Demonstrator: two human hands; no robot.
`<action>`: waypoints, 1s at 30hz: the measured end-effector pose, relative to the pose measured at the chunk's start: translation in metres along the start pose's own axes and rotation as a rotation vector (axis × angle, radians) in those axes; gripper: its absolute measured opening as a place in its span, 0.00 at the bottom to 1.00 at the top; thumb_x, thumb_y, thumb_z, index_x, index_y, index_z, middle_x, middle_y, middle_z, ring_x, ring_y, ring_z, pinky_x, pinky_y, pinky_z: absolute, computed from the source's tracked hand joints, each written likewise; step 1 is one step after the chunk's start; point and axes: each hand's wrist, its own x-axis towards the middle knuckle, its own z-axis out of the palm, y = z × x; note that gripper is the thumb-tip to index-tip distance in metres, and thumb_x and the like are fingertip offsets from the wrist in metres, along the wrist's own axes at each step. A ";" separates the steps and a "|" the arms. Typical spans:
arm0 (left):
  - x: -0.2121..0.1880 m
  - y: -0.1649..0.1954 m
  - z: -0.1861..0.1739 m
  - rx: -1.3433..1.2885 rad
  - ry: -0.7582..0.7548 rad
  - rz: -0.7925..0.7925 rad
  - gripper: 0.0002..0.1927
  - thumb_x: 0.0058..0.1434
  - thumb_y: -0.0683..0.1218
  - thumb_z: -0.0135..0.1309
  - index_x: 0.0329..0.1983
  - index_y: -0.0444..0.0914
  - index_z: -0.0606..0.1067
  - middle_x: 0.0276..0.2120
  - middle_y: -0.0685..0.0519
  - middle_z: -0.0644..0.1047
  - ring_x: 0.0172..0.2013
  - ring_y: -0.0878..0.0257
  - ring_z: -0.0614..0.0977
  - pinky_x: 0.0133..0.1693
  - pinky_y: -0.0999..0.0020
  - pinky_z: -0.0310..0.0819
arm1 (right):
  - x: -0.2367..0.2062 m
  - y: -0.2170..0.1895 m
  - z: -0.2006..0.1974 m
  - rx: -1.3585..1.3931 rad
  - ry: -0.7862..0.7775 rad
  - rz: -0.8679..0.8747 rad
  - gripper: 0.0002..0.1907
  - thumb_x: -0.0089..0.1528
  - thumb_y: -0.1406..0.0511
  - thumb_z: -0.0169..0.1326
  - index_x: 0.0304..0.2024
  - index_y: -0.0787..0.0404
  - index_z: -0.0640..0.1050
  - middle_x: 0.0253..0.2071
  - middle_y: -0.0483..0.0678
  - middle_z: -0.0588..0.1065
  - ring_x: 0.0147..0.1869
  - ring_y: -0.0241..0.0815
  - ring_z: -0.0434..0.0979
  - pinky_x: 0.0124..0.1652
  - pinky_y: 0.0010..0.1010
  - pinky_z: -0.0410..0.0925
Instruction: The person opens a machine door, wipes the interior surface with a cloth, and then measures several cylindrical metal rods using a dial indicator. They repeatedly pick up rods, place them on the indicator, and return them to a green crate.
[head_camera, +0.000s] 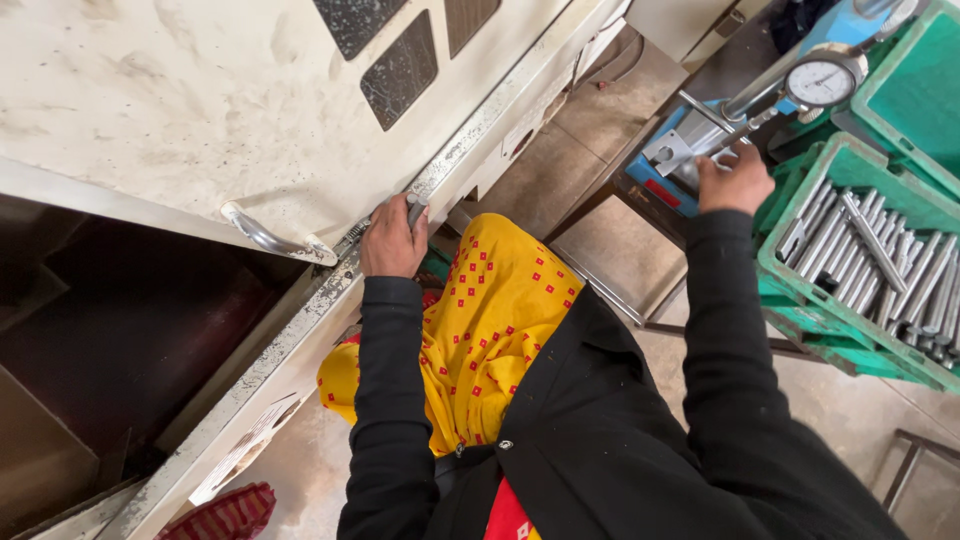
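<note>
My left hand (392, 240) is closed around a short grey metal rod (416, 211) and rests against the edge of a large cream machine housing (200, 110), just right of its curved metal door handle (270, 238). My right hand (735, 180) reaches out to the right and grips a metal part at a dial gauge fixture (822, 80) with a round white dial, mounted on a blue base (680, 150). What exactly the right fingers hold is partly hidden. Both arms wear black sleeves over yellow patterned clothing.
A green plastic crate (800, 290) filled with several grey metal rods (880, 260) stands at the right, with another green crate (915, 95) behind it. The machine's dark open interior (120, 330) lies at the left. A metal stand frame (620, 300) is on the tiled floor.
</note>
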 end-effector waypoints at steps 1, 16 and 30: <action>0.000 0.000 -0.001 -0.003 0.007 -0.003 0.13 0.67 0.48 0.58 0.50 0.38 0.74 0.39 0.43 0.80 0.41 0.46 0.82 0.41 0.53 0.78 | -0.008 -0.002 -0.002 0.028 0.035 -0.002 0.24 0.52 0.65 0.74 0.46 0.67 0.77 0.37 0.53 0.80 0.36 0.47 0.82 0.39 0.38 0.75; -0.056 0.017 0.002 -0.525 -0.053 -0.315 0.20 0.75 0.56 0.47 0.49 0.35 0.77 0.43 0.45 0.87 0.44 0.53 0.87 0.48 0.62 0.78 | -0.186 -0.118 0.029 0.697 -0.885 -0.285 0.21 0.65 0.63 0.57 0.57 0.65 0.72 0.50 0.56 0.77 0.51 0.48 0.79 0.45 0.37 0.74; -0.165 0.073 -0.123 -0.558 0.231 -0.265 0.14 0.72 0.43 0.52 0.59 0.36 0.75 0.54 0.46 0.79 0.55 0.53 0.82 0.57 0.62 0.76 | -0.211 -0.217 0.029 0.756 -1.395 -0.857 0.12 0.67 0.66 0.52 0.50 0.65 0.75 0.40 0.56 0.78 0.44 0.52 0.82 0.42 0.35 0.72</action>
